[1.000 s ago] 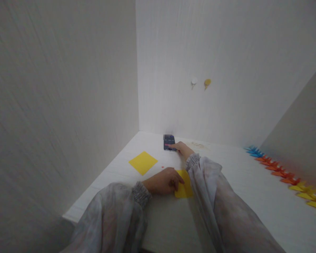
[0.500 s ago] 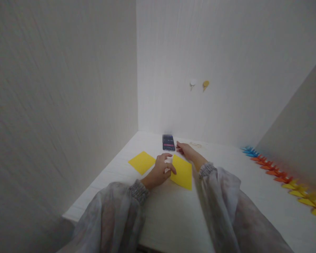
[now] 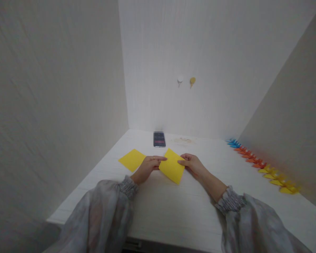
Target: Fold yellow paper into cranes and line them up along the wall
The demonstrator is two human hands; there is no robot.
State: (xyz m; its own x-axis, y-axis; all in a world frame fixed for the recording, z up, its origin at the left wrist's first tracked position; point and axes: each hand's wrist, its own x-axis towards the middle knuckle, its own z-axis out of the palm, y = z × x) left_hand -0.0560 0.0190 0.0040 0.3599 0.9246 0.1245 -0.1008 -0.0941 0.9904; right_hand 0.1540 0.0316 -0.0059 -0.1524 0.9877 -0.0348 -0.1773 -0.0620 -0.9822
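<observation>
While a square sheet of bright yellow paper (image 3: 172,170) is gripped from both sides, its place is seen on the near side of a dark rectangular phone (image 3: 159,139), a little to the right. The sheet's left corner is pinched by the left hand (image 3: 149,166), with the index finger laid over the paper; its right edge is clamped between the thumb and fingers of the right hand (image 3: 193,163). A second yellow paper square (image 3: 131,160) is laid flat, nearer and to the left of the phone, partly covered by the left hand. The phone itself is set near the back edge of the white wood-grained desk (image 3: 173,214), just before the pale wall (image 3: 152,52); its screen is blurred. Far to the phone's right, a line of folded paper pieces is ranged along the side wall: blue ones (image 3: 234,142), orange-red ones (image 3: 250,156), then yellow ones (image 3: 277,180). Between that line and the right hand, a broad stretch of desk is left. The desk's front edge is reached well nearer than the phone, below both hands.
</observation>
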